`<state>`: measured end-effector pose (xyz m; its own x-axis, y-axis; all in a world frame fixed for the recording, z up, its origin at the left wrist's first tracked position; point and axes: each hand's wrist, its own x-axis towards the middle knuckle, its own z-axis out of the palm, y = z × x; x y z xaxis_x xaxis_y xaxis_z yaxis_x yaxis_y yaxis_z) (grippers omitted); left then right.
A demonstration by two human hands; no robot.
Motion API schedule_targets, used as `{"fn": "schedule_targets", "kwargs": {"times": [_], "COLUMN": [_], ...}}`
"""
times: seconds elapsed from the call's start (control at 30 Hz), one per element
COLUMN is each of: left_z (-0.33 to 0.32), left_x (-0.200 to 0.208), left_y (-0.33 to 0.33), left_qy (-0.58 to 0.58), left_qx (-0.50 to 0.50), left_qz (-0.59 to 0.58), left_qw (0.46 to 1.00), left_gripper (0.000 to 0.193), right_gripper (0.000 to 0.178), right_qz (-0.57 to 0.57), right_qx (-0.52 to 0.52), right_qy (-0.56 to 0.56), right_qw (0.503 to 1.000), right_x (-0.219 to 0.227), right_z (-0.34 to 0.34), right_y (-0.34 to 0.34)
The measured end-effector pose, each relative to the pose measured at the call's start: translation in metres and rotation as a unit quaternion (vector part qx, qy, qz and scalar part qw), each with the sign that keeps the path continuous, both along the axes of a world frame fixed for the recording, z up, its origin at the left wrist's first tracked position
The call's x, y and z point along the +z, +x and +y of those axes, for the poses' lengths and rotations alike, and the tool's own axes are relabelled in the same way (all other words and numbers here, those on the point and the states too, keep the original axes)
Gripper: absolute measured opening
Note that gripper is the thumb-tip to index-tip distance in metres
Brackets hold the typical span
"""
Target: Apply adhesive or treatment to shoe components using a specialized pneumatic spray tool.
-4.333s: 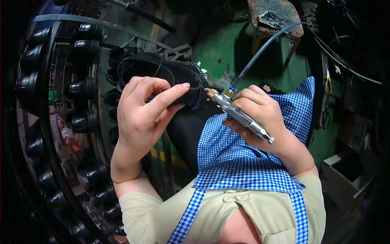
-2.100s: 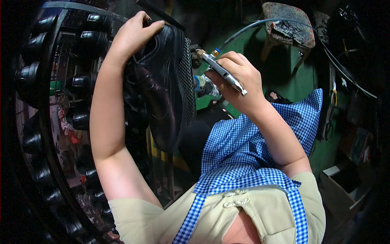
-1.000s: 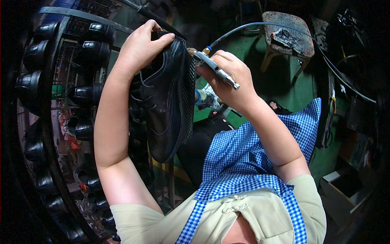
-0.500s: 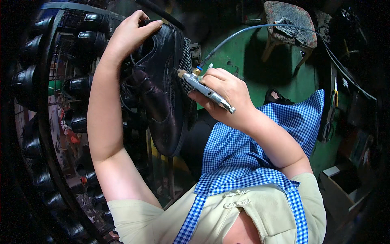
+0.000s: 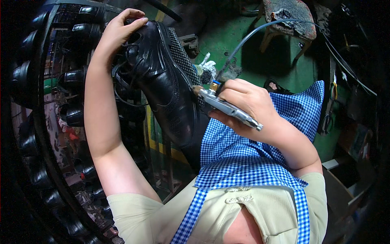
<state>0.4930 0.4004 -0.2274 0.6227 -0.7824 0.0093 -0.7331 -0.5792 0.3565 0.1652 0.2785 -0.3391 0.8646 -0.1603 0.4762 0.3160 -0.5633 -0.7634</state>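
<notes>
My left hand (image 5: 123, 29) grips a black lace-up shoe (image 5: 164, 87) at its heel end, thumb on the outside and the other fingers partly hidden. The toe of the shoe points down toward me, and its textured sole (image 5: 183, 57) faces right. In my right hand (image 5: 248, 101) is a small silver spray gun (image 5: 229, 106), my fingers wrapped round its body. Its brass-coloured nozzle end is close beside the sole edge; whether it touches I cannot tell. A grey air hose (image 5: 243, 42) rises from the blue-ringed fitting on the gun.
A rack (image 5: 48, 77) with several black shoes (image 5: 83, 77) stands along my left. A paint-stained stool (image 5: 289, 20) is at the far right on the green floor (image 5: 243, 61), with the hose passing across it. Scissors (image 5: 334, 87) hang at the right.
The shoe has turned, its toe swinging to the right and more of its laced side showing. My right hand and the spray gun have moved right and down. My left hand has shifted slightly left.
</notes>
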Motion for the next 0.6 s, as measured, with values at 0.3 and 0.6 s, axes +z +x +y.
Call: {"fn": "schedule_targets", "kwargs": {"times": [0.3,0.6], "left_z": [0.047,0.102], "left_x": [-0.004,-0.009], "left_y": [-0.013,-0.026], "left_qy": [-0.197,-0.167], "left_qx": [0.015,-0.051], "left_qz": [0.298,0.263], "left_qw": [0.934,0.949], "left_gripper": [0.032,0.125], "right_gripper": [0.027,0.029], "right_qz": [0.062,0.055], "right_qx": [0.07,0.061], "right_qy": [0.005,0.002], "right_qw": [0.996,0.997], "right_x": [0.023,0.04], "right_z": [-0.03,-0.051], "right_y": [-0.038,-0.063]}}
